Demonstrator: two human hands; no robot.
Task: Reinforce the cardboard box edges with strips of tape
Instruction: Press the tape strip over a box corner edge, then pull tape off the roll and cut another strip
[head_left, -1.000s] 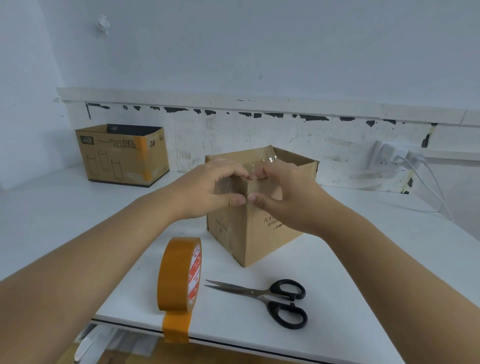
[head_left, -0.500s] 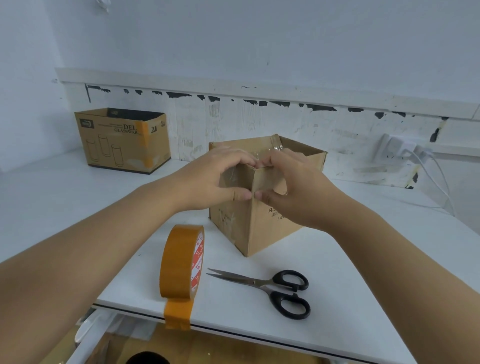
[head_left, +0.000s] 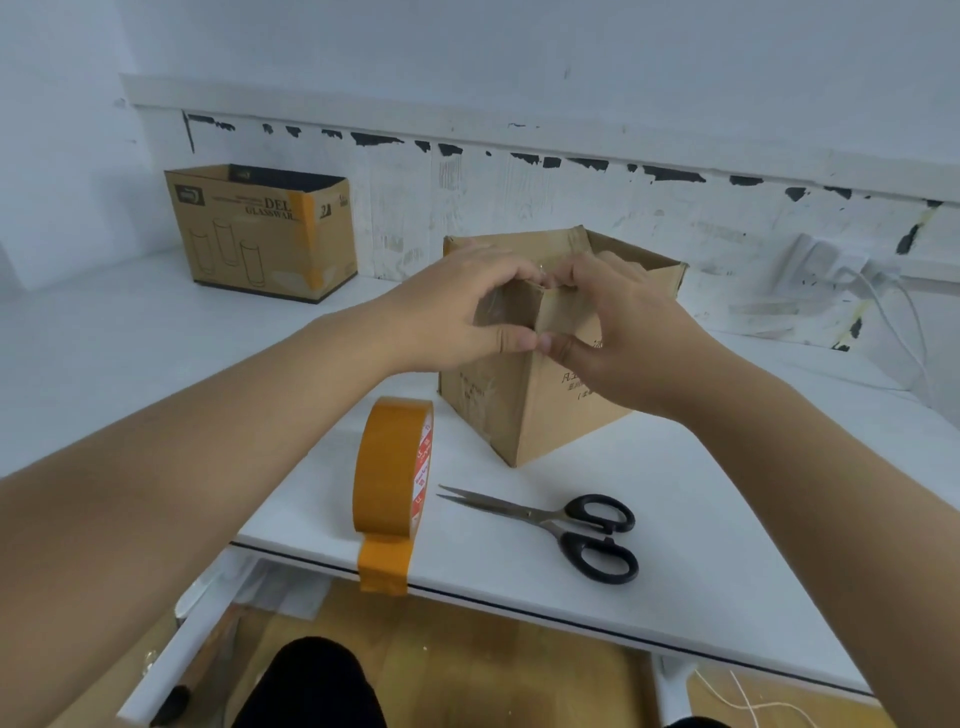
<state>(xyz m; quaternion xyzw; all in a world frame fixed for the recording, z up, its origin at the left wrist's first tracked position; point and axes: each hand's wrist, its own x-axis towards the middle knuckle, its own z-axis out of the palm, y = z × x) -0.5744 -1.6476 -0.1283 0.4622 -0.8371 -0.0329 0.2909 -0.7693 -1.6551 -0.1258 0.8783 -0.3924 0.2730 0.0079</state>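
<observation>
An open brown cardboard box (head_left: 545, 415) stands on the white table with one vertical corner towards me. A glossy strip of tape (head_left: 493, 312) shows on its left face by that corner. My left hand (head_left: 447, 312) and my right hand (head_left: 634, 332) meet at the top of this corner. On each hand the fingers curl over the rim and the thumb presses the outer face. The thumb tips touch at the edge. A roll of orange-brown tape (head_left: 384, 467) stands on its edge near the table front, its loose end stuck over the table edge.
Black-handled scissors (head_left: 561, 525) lie shut to the right of the roll. A second printed cardboard box (head_left: 249, 234) sits at the back left against the wall. A white plug and cable (head_left: 831, 260) are at the back right. The table front edge (head_left: 571, 608) is close to me.
Both hands stay at the box's near top corner with the thumbs together. My view has tipped downward, so the box sits higher in the frame.
</observation>
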